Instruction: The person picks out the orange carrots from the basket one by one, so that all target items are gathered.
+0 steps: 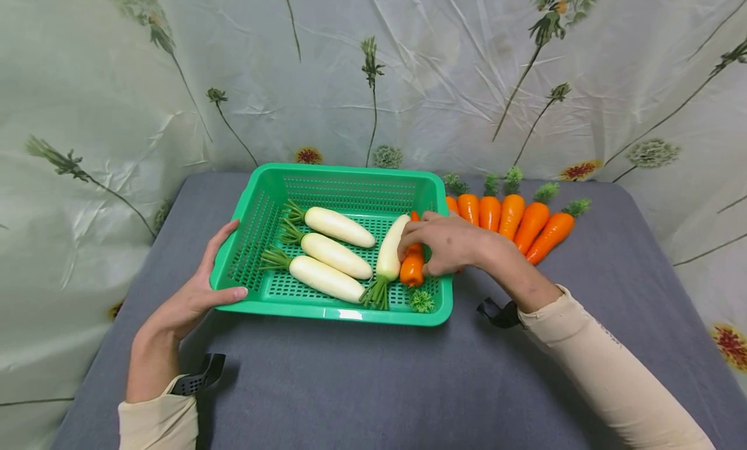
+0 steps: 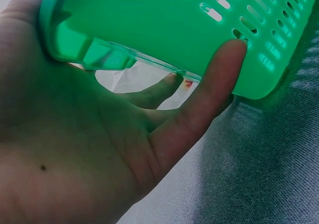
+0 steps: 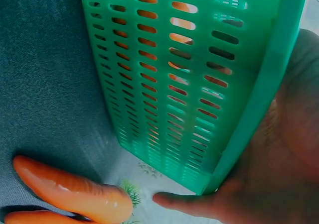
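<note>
A green plastic basket (image 1: 350,315) with slotted walls stands on the grey cloth. Several white radishes (image 1: 335,255) with green stems lie in it, three side by side and another, a white radish (image 1: 390,252), at the right end. Beside that one lies an orange carrot (image 1: 412,270), its leafy top toward the near wall. My right hand (image 1: 449,242) reaches over the basket's right rim and grips this carrot; the fingertips are partly hidden. My left hand (image 1: 195,301) holds the basket's left end, thumb over the rim, fingers (image 2: 199,104) against the outer wall.
Several carrots (image 1: 531,226) with green tops lie fanned out on the grey cloth (image 1: 373,378) right of the basket. A pale curtain (image 1: 327,80) with printed flowers hangs behind. Black straps (image 1: 201,375) are on both wrists.
</note>
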Tool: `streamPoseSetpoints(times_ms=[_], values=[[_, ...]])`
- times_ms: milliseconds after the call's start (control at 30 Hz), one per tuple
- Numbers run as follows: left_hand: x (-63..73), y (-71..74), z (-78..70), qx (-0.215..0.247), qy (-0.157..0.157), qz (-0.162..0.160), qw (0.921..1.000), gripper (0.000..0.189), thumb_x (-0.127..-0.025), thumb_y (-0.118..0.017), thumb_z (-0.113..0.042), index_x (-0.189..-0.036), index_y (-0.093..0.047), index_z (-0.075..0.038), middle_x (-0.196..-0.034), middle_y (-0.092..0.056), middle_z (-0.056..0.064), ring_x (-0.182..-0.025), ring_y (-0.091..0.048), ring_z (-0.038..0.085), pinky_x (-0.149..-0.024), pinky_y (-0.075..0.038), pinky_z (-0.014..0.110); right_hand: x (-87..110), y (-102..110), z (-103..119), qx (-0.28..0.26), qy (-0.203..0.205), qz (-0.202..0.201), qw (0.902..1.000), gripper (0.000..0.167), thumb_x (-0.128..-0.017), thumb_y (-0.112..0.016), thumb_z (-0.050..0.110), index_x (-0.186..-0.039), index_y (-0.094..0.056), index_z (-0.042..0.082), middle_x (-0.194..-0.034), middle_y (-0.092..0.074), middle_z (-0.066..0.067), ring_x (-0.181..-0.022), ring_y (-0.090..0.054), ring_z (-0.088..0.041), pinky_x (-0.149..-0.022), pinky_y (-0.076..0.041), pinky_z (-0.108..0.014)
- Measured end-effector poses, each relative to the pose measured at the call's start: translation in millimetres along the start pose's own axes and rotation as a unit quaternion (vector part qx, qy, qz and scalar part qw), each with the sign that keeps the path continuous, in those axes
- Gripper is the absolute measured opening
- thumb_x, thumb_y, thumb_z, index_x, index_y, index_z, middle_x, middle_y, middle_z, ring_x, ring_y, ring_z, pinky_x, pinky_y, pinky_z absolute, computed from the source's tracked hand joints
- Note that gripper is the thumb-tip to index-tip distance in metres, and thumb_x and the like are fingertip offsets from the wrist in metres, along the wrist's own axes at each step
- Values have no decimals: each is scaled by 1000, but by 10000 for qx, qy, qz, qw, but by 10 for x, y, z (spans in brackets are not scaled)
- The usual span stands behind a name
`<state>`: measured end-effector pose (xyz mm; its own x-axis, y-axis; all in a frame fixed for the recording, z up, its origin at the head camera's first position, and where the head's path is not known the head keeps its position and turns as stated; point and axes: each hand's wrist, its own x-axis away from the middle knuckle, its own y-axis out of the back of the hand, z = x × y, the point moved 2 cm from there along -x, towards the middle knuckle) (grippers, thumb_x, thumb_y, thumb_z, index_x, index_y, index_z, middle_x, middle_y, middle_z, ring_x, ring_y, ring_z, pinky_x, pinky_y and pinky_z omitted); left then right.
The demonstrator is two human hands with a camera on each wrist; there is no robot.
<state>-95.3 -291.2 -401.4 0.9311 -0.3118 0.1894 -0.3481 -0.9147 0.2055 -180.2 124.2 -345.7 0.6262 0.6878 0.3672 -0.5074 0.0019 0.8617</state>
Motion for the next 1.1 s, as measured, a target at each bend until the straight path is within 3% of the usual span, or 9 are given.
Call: streamPoseSetpoints(times_ms=[300, 667, 1100], values=[[-15, -1, -10, -4, -1, 22, 10000, 109, -92, -70, -5, -164, -1, -49, -162, -13, 14, -123, -48, 8, -91, -46, 18, 19, 5, 19, 105, -27, 116, 9999, 50, -80, -67, 7, -123, -73, 32, -149, -57, 3, -120, -49, -27, -84, -41, -43], [-5, -3, -4, 42, -1, -9, 10000, 110, -91, -70, -5, -164, -1, -49, -161, -16, 15, -123, -51, 7, -90, -47, 19, 16, 3, 50, 195, -71, 227, 9995, 54, -80, -63, 6, -126, -72, 32, -142, -58, 4, -114, -47, -25, -83, -39, -43], [2, -8, -17, 26, 15, -30, 10000, 109, -91, -71, -6, -164, -2, -49, -162, -14, 14, -125, -47, 8, -91, -46, 18, 14, 1, 44, 207, -99, 271, 9994, 47, -82, -64, 9, -123, -73, 31, -142, -59, 2, -121, -47, -29, -88, -38, -50]])
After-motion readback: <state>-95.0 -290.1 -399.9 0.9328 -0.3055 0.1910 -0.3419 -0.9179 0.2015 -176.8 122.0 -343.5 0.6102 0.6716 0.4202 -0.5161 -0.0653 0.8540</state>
